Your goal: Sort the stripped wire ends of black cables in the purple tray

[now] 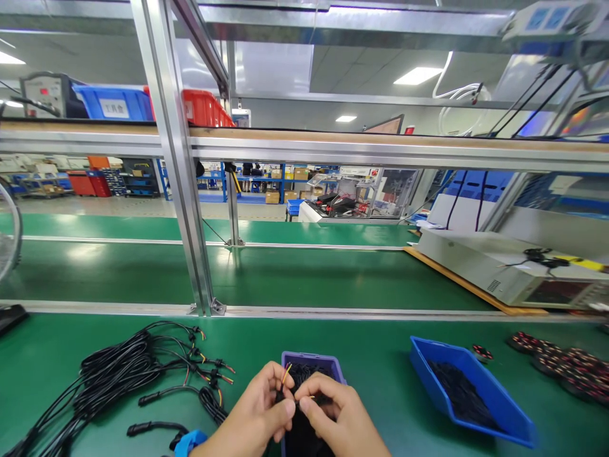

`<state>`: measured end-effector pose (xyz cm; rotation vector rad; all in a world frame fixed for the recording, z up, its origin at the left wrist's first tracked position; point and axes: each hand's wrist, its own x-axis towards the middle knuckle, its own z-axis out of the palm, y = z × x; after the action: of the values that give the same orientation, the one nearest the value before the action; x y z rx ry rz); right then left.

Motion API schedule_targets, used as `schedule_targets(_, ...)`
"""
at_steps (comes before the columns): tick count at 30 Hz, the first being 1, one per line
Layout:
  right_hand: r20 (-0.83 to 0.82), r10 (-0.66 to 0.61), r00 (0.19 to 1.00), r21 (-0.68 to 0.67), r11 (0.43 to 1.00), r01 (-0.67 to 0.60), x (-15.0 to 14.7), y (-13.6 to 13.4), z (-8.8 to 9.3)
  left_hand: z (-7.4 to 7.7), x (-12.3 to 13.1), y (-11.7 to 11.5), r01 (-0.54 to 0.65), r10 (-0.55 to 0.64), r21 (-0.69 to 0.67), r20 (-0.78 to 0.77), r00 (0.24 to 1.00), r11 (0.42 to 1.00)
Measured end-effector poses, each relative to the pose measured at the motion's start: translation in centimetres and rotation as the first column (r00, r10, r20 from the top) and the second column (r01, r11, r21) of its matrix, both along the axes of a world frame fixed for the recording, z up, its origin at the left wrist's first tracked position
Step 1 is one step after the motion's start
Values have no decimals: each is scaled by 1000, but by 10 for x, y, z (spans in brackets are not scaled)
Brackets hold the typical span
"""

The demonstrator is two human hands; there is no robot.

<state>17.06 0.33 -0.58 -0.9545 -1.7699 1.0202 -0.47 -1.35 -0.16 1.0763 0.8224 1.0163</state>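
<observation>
I'd brace both hands: my left hand point(261, 409) pinches a cable point(280, 396) below its wires point(287, 374), my right hand point(339, 406) something unclear.

Beyond the upright metal post point(178, 171), a pale floor point(118, 206) stretches back, with a red cabinet point(82, 181) to the post's left and blue-framed shelving point(282, 184) to its right. A long shelf point(333, 149) crosses behind the post, above the green table point(333, 279) at its foot. Lit ceiling panels point(419, 76) shine on both sides of the post.
</observation>
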Motion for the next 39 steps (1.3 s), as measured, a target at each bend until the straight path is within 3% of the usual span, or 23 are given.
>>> schedule_targets(3, -21, 38, 999, 19, 999, -37, -1, 2, 2, -1, 2, 0, 11, -11, 35, -8, 1000, 999)
schedule_targets(6, 21, 74, 997, 16, 997, -75, 6, -3, 19, 7, 3, -1, 38, -38, 44, -14, 999, 998)
schedule_targets(9, 144, 231, 962, -7, 973, -232, 24, -10, 44, 30, -3, -6, 217, -203, 98, -133, 970, 971)
schedule_targets(11, 175, 365, 914, 1, 929, -371, 36, -12, 55, 46, -10, -11, 365, -325, 116, -269, 907, 924)
schedule_targets(12, 186, 364, 913, 33, 926, -376, 40, -11, 56, 52, -13, -12, 408, -355, 113, -323, 877, 906)
schedule_targets(14, 273, 188, 943, 161, 958, -238, 42, -6, 50, 57, -15, -14, 405, -354, 78, -353, 866, 911)
schedule_targets(16, 429, -87, 899, 327, 943, -64, 35, 0, 35, 51, -12, -12, 324, -307, 14, -282, 909, 946)
schedule_targets(18, 563, -245, 789, 453, 891, -47, 24, 5, 18, 42, -5, -9, 221, -232, -90, -133, 964, 971)
schedule_targets(20, 614, -322, 720, 529, 845, -74, 13, 8, 5, 34, 3, -6, 141, -143, -164, -1, 990, 976)
schedule_targets(22, 623, -354, 698, 565, 820, -88, 7, 9, 0, 33, 7, -5, 83, -76, -187, 45, 996, 979)
schedule_targets(27, 619, -350, 703, 569, 817, -94, 9, 9, 1, 38, 5, -4, -3, 10, -173, 39, 999, 985)
schedule_targets(30, 623, -343, 703, 552, 830, -84, 8, 9, -2, 30, 3, -1, -43, 57, -164, 78, 995, 986)
schedule_targets(35, 637, -347, 688, 525, 849, -58, 3, 8, -8, 12, 1, 4, 2, 13, -135, 113, 994, 991)
schedule_targets(39, 621, -322, 714, 489, 872, -32, 8, 7, -3, 10, 1, 4, -4, 12, -116, 72, 997, 993)
